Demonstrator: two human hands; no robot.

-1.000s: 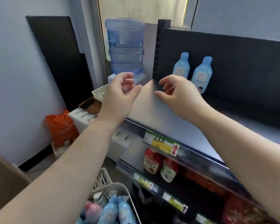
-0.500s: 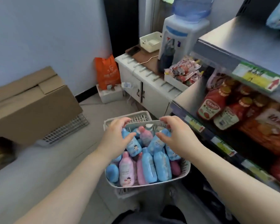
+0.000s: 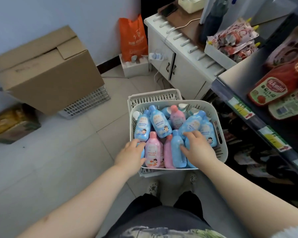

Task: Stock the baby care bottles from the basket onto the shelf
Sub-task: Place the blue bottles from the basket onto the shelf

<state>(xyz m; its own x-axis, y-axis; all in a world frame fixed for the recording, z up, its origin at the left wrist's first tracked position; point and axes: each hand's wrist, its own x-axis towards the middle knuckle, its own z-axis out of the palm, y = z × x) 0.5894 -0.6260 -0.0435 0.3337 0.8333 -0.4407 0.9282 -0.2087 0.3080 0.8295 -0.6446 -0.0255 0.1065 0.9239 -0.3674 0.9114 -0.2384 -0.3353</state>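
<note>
Head view, looking steeply down. A white slatted plastic basket (image 3: 221, 121) sits in front of my feet, stacked on a second white slatted crate (image 3: 153, 97) whose far edge shows behind it. The basket is full of blue plastic bottles (image 3: 159, 124) with cartoon labels, lying and leaning over one another, and a few pink ones mixed in.

Left hand (image 3: 131, 155) is at the basket's near left corner. Its fingers reach down over a blue bottle that is mostly hidden beneath them, just beside a pink plastic bottle (image 3: 152, 153) with its label facing up. I cannot tell whether those fingers have closed on anything.

Right hand (image 3: 197, 149) is in the near right part of the basket, fingers spread and resting on the blue bottles; its thumb touches a plain-backed blue bottle (image 3: 177, 152). Nothing is pinched or lifted. The two hands are apart, with the pink bottle between them.

To the right, a grey metal shelf board (image 3: 234, 73) carries red ketchup bottles (image 3: 273, 86). On the floor to the left is a brown cardboard box (image 3: 46, 71); an orange bag (image 3: 132, 38) leans by the wall near a white cabinet (image 3: 184, 66).
</note>
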